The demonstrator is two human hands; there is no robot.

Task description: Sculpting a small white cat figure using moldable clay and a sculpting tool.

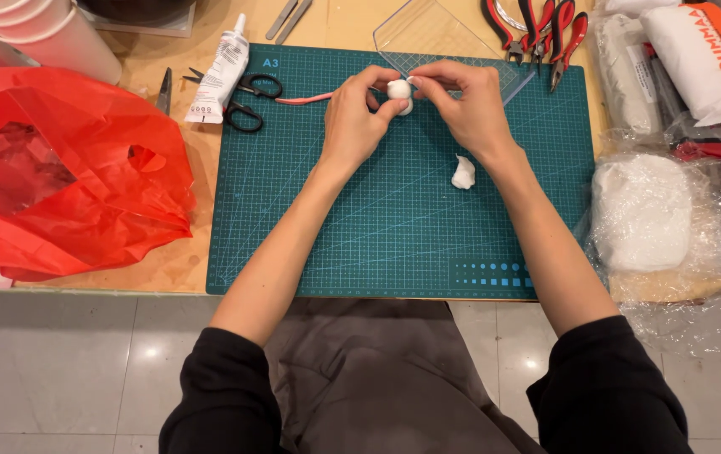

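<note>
Both hands meet over the far part of a green cutting mat (pixel 394 235). My left hand (pixel 359 118) and my right hand (pixel 466 105) pinch a small white lump of clay (pixel 400 94) between their fingertips, holding it just above the mat. A second, smaller white clay piece (pixel 463 173) lies on the mat below my right wrist. A pink tool handle (pixel 303 100) pokes out to the left from behind my left hand.
Black scissors (pixel 249 102) and a white glue tube (pixel 221 74) lie at the mat's far left. A red plastic bag (pixel 66 172) fills the left. A clear plastic square (pixel 440 38), red pliers (pixel 546 34), and wrapped white clay (pixel 640 212) sit at the far and right sides.
</note>
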